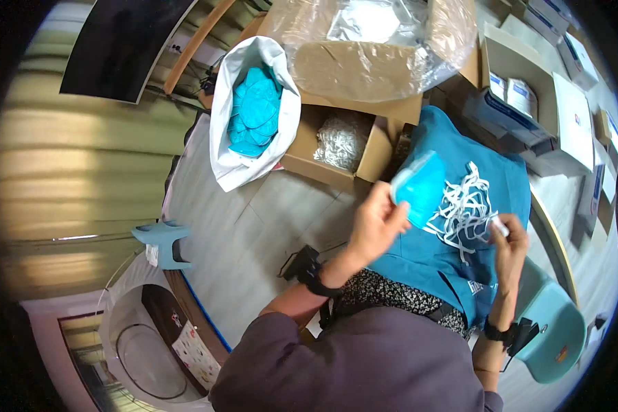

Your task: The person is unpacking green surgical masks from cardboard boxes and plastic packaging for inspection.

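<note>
Left of the left hand [374, 223] the grey tabletop [247, 233] lies open. Beyond it, a cardboard box [336, 147] and a white bag [250, 110] block the way. Between both hands, loose white straps [463, 206] clutter the blue apron [453, 254]. Stacked boxes [529, 103] crowd beyond the right hand [509, 240].

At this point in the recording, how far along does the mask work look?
Done: nothing clearly finished is visible. In hand: the left hand holds a blue mask, while the right hand pinches a white strap end. Left: a heap of loose white straps on the blue apron, more in the open box, and blue masks in the white bag.
</note>
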The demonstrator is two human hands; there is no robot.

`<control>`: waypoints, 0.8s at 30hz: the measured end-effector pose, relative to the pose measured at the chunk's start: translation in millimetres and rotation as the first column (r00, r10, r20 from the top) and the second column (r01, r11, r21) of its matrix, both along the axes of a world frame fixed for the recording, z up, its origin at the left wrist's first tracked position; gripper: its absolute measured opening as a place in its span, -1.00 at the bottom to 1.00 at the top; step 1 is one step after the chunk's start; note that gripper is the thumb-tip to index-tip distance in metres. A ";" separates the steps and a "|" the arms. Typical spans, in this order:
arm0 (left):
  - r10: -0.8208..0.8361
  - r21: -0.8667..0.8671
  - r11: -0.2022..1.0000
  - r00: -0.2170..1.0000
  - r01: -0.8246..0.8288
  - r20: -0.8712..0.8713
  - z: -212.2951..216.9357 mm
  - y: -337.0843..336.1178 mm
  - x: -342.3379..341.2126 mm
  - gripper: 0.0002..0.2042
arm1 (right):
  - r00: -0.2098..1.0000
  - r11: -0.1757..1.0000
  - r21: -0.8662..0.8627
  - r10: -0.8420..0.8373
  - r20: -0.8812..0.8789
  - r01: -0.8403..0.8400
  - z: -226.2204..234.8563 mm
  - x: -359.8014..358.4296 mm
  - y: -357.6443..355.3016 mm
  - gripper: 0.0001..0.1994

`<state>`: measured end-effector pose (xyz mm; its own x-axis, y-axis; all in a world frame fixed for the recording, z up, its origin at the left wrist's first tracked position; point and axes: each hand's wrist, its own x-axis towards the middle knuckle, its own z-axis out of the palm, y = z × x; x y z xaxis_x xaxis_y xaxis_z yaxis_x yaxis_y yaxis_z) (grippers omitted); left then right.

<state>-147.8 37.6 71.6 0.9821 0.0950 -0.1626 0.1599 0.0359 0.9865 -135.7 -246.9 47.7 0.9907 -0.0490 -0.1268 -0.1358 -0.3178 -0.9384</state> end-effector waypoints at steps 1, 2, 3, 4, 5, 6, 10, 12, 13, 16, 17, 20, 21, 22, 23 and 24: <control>0.085 -0.023 0.996 0.996 -0.085 0.003 -11.7 20.5 7.1 -0.89 | 0.997 0.997 0.007 0.080 0.006 -0.080 9.6 -0.3 17.7 -0.95; 0.159 -0.039 0.987 0.987 -0.159 -0.006 -21.4 41.7 17.8 -0.90 | 0.989 0.989 0.020 0.150 0.003 -0.150 16.9 -0.2 29.2 -0.91; 0.264 -0.033 0.964 0.964 -0.264 -0.015 -26.6 64.4 25.9 -0.91 | 0.978 0.970 -0.132 0.207 0.018 -0.203 24.6 0.6 33.8 -0.82; 0.362 -0.025 0.932 0.932 -0.363 -0.019 -30.0 90.1 36.4 -0.92 | 0.982 0.973 -0.152 0.182 0.046 -0.173 26.7 1.8 35.0 -0.80; 0.424 -0.001 0.906 0.906 -0.424 0.009 -39.1 124.7 48.7 -0.89 | 0.985 0.976 -0.169 0.155 0.077 -0.141 27.4 2.8 36.1 -0.78; 0.479 0.017 0.877 0.877 -0.479 0.035 -50.0 163.2 63.3 -0.86 | 0.987 0.977 -0.188 0.125 0.105 -0.104 28.0 2.7 35.7 -0.76; 0.682 -0.250 0.657 0.702 -0.712 -0.206 -40.3 282.6 118.2 -0.52 | 0.988 0.957 -0.287 0.083 0.132 -0.043 21.1 0.0 17.2 -0.63; 0.619 -0.163 0.751 0.768 -0.640 -0.167 -40.4 278.1 123.9 -0.36 | 0.997 0.961 -0.275 0.012 0.082 0.011 14.8 -7.2 9.3 -0.61; 0.534 -0.088 0.832 0.834 -0.548 -0.143 -42.5 247.6 124.3 -0.38 | 0.998 0.955 -0.292 -0.032 0.054 0.046 11.5 -11.5 2.9 -0.61; 0.198 0.157 0.970 0.978 -0.186 -0.066 -49.9 160.2 104.0 -0.50 | 0.993 0.949 -0.301 -0.113 -0.040 0.096 1.7 -10.5 -2.4 -0.59; 0.010 0.179 0.984 1.000 -0.011 0.007 -59.7 130.9 92.6 -0.40 | 0.991 0.941 -0.323 -0.123 -0.056 0.099 -0.5 -8.9 -2.0 -0.53; -0.468 0.480 0.798 0.876 0.365 0.112 -34.8 38.6 66.8 0.06 | 0.998 0.884 -0.467 -0.043 -0.037 0.021 5.9 -10.7 -4.0 -0.24; -0.558 0.582 0.710 0.821 0.396 0.123 -37.7 18.0 61.7 0.17 | 0.996 0.863 -0.504 -0.018 -0.087 -0.029 13.9 -13.1 -2.4 -0.03; -0.638 0.681 0.610 0.760 0.404 0.121 -39.4 2.4 58.6 0.29 | 0.991 0.873 -0.482 0.008 -0.135 -0.072 18.2 -13.5 0.2 0.06; -0.689 0.697 0.578 0.711 0.424 0.139 -48.0 -10.8 54.6 0.32 | 0.986 0.870 -0.484 0.020 -0.163 -0.097 21.1 -13.2 3.6 0.06; -0.697 0.735 0.547 0.704 0.399 0.137 -48.8 -21.7 53.5 0.32 | 0.982 0.868 -0.483 0.029 -0.189 -0.119 22.2 -12.2 6.6 0.05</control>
<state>-94.3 15.9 22.8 0.8245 -0.5576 0.0968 -0.4532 -0.5482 0.7029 -147.9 -240.3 69.9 0.9592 -0.0768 -0.2722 -0.2365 -0.7453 -0.6234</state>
